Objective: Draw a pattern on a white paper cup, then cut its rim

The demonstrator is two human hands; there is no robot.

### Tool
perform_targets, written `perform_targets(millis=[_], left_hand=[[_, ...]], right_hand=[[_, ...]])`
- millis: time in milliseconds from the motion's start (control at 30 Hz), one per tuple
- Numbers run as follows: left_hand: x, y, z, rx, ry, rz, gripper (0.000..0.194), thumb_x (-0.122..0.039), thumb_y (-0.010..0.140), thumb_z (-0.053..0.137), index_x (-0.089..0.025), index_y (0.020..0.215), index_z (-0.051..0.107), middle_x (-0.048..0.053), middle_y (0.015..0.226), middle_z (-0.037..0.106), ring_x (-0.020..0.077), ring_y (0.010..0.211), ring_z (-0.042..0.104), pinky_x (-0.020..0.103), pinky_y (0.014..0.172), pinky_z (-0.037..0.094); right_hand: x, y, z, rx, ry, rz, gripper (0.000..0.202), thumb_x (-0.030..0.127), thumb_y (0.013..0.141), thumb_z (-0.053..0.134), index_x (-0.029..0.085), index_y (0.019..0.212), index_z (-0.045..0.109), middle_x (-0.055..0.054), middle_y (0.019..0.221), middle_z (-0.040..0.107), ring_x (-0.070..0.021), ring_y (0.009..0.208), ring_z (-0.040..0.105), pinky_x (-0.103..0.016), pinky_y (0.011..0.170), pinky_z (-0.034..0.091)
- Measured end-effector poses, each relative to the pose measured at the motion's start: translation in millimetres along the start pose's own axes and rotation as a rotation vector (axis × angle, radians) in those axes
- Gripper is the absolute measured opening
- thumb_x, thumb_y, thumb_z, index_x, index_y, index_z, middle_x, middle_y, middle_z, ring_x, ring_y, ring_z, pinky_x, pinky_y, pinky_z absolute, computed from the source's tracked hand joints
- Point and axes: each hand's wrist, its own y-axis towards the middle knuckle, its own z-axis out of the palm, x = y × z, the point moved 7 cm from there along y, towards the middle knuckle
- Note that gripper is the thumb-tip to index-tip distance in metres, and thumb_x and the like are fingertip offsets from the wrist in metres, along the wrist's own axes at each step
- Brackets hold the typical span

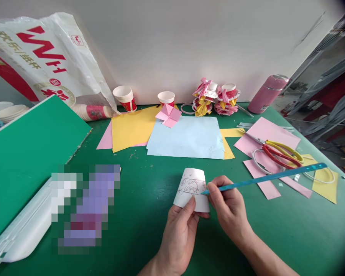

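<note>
My left hand [180, 234] holds a white paper cup [191, 189] from below, thumb on its front and fingers behind. The cup tapers toward the top and carries dark, sketchy line drawings with small reddish marks. Pinched in my right hand [229, 201] is a long, slim blue pen [264, 178], slanting up to the right. Its pointed tip meets or hovers just over the right side of the drawing; I cannot tell which. Both hands are over the green table [138, 214], near its front middle.
Behind lie blue paper [186, 138], yellow paper [132, 130] and a pink folded paper [169, 115]. Scissors [258, 138] rest at right on pink sheets. Along the wall stand paper cups [128, 101], decorated cups [227, 99] and a pink bottle [267, 94]. A green board [31, 153] is left.
</note>
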Motion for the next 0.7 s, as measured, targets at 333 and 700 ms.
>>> perform_targets(millis=[333,700], left_hand=[[0,-9,11.1,0.069,-0.281,-0.256,0.017,-0.02,0.075,0.058,-0.011,0.085,0.068,0.012,0.096,0.064,0.0186,0.082,0.057,0.025,0.062,0.046],[-6,-8,5.4,0.058,0.024,-0.035,0.018,-0.023,0.075,0.061,-0.011,0.087,0.066,0.009,0.081,0.063,0.0126,0.066,0.05,0.023,0.054,0.042]], right_hand=[[-7,10,-14,-0.11,0.283,0.108,0.026,0.038,0.083,0.055,0.025,0.105,0.051,-0.008,0.114,0.058,-0.0238,0.102,0.054,-0.036,0.079,0.046],[-3,11,0,0.072,0.133,0.083,0.03,0.037,0.083,0.056,0.027,0.11,0.047,-0.005,0.118,0.058,-0.0222,0.108,0.052,-0.035,0.087,0.043]])
